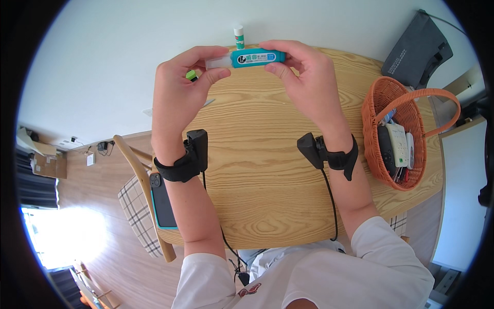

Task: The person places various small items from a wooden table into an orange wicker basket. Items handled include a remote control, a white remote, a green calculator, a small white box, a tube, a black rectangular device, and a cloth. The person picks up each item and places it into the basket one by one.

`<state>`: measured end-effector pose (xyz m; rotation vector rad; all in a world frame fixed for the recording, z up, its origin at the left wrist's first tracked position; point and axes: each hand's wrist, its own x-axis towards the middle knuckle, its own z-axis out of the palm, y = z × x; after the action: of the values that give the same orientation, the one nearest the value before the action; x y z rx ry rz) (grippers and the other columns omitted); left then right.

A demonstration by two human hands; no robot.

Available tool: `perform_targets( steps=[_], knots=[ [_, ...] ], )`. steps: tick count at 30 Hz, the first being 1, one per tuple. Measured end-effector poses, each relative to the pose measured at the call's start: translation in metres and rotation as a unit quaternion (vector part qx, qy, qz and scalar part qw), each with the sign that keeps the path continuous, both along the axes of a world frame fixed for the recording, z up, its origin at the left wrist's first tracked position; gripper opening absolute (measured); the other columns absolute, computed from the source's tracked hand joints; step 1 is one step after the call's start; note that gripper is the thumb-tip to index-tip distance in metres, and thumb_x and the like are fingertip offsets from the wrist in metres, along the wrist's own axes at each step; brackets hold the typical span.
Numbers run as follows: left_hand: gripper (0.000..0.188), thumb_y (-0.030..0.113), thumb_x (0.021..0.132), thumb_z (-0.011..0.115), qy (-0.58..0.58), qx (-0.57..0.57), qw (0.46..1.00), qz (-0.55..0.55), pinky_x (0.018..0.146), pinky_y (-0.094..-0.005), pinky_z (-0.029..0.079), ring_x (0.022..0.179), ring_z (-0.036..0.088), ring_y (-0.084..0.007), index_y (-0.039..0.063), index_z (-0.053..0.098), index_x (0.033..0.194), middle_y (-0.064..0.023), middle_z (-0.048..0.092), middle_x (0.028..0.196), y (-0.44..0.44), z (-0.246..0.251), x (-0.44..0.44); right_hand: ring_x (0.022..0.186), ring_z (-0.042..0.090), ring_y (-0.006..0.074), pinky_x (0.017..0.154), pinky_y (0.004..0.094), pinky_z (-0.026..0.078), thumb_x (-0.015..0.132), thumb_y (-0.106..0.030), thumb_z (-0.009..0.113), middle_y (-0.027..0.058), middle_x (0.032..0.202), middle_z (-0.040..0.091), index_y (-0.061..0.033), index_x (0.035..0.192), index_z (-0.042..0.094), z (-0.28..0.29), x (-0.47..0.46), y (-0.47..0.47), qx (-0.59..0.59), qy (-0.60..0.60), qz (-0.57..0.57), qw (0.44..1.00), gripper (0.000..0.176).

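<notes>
A teal correction-fluid bottle [252, 58] with printed writing is held sideways above the far part of the wooden table. Its translucent cap [219, 61] points left, and my left hand [173, 83] pinches that end between thumb and fingers. On the other end, my right hand [314, 79] grips the teal body. The cap sits at the end of the body; whether it is fully seated I cannot tell. Behind the bottle, a glue stick [239, 37] with a white cap stands upright by the wall. A bright green item [191, 75] is partly hidden behind my left hand.
An orange woven basket [368, 127] holding remote controls and small items stands on the table [258, 181] at right. Behind it a dark grey case [413, 54] leans on the wall. A smartphone [164, 204] lies at the left edge, beside a wooden chair [133, 162]. Cables hang from both wrist-worn devices.
</notes>
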<state>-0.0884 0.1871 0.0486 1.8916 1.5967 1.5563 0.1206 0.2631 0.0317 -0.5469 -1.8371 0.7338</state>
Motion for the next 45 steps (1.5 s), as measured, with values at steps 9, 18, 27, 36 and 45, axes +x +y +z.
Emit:
perform_targets(
  steps=[9, 18, 27, 36, 45],
  knots=[
    [0.026, 0.005, 0.084, 0.083, -0.031, 0.0, 0.999, -0.017, 0.071, -0.0262, 0.052, 0.079, 0.067, -0.0107, 0.002, 0.078, 0.109, -0.0037, 0.077, 0.089, -0.004, 0.003, -0.003, 0.091, 0.074, 0.02, 0.082, 0.0297, 0.061, 0.087, 0.009, 0.072, 0.0117, 0.105, 0.075, -0.0007, 0.115, 0.073, -0.002, -0.004, -0.002, 0.029, 0.029, 0.0, 0.999, 0.03],
    [0.027, 0.001, 0.084, 0.082, -0.052, 0.0, 0.998, -0.031, 0.072, -0.0264, 0.053, 0.081, 0.068, -0.0107, 0.002, 0.077, 0.11, -0.0039, 0.078, 0.092, -0.006, 0.006, -0.002, 0.088, 0.075, 0.0215, 0.079, 0.0305, 0.061, 0.081, 0.009, 0.076, 0.0108, 0.101, 0.076, -0.0039, 0.109, 0.076, -0.008, -0.009, 0.0, 0.078, 0.079, -0.022, 0.994, 0.03],
    [0.029, 0.002, 0.079, 0.085, -0.02, 0.029, 0.999, -0.027, 0.072, -0.0266, 0.054, 0.083, 0.07, -0.013, 0.003, 0.077, 0.107, -0.0051, 0.077, 0.091, 0.003, 0.002, 0.006, 0.089, 0.075, 0.0208, 0.083, 0.0301, 0.061, 0.082, 0.01, 0.076, 0.0094, 0.1, 0.077, -0.0038, 0.104, 0.075, -0.006, -0.001, 0.007, 0.059, 0.092, -0.012, 0.994, 0.026],
    [0.026, 0.005, 0.083, 0.086, 0.035, -0.022, 0.999, -0.015, 0.076, -0.0243, 0.053, 0.088, 0.067, -0.0095, 0.0, 0.075, 0.106, -0.0043, 0.076, 0.095, 0.001, 0.009, 0.021, 0.089, 0.075, 0.0211, 0.079, 0.0299, 0.06, 0.081, 0.007, 0.079, 0.0091, 0.097, 0.076, -0.0046, 0.102, 0.075, -0.005, -0.007, 0.002, 0.066, 0.088, 0.027, 0.994, 0.024],
    [0.026, 0.013, 0.081, 0.088, -0.006, 0.03, 0.999, -0.019, 0.067, -0.0258, 0.053, 0.07, 0.065, -0.0109, 0.002, 0.076, 0.1, -0.0046, 0.074, 0.08, 0.004, 0.005, 0.019, 0.086, 0.074, 0.0221, 0.076, 0.0298, 0.061, 0.084, 0.004, 0.077, 0.0115, 0.098, 0.076, -0.0046, 0.111, 0.074, -0.001, -0.003, 0.0, 0.067, 0.069, 0.014, 0.995, 0.029]
  ],
)
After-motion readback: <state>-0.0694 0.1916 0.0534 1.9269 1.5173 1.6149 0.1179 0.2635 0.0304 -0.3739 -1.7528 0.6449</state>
